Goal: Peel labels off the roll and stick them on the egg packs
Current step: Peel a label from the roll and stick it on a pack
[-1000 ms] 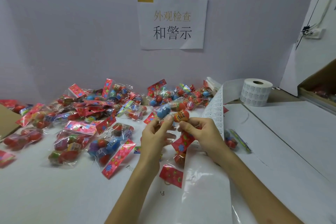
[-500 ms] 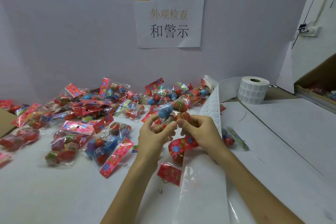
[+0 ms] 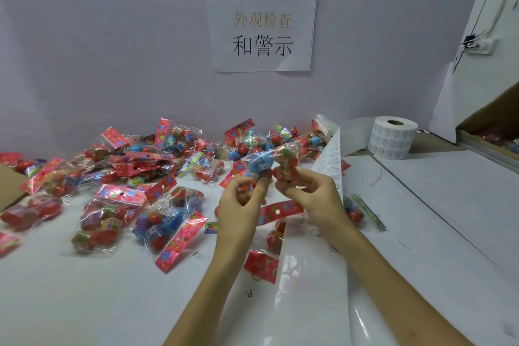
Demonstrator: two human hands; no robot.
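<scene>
The left hand (image 3: 238, 205) and right hand (image 3: 317, 199) are raised over the bench (image 3: 84, 303), each with curled fingers pinching the lower part of one egg pack (image 3: 269, 163); whether a label sits on a fingertip I cannot tell. The pack looks light, its clear film crinkly and slippery over hard eggs, so the stiffer red card header (image 3: 280, 211) seems the surest hold; the roll (image 3: 393, 139) stands well apart at back right, its strip (image 3: 330, 160) trailing towards the right hand.

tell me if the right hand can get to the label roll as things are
Probably yes: the label roll stands uncovered at the back right, nothing blocking the way. But the right hand holds the egg pack with the left hand and must let go first.
</scene>
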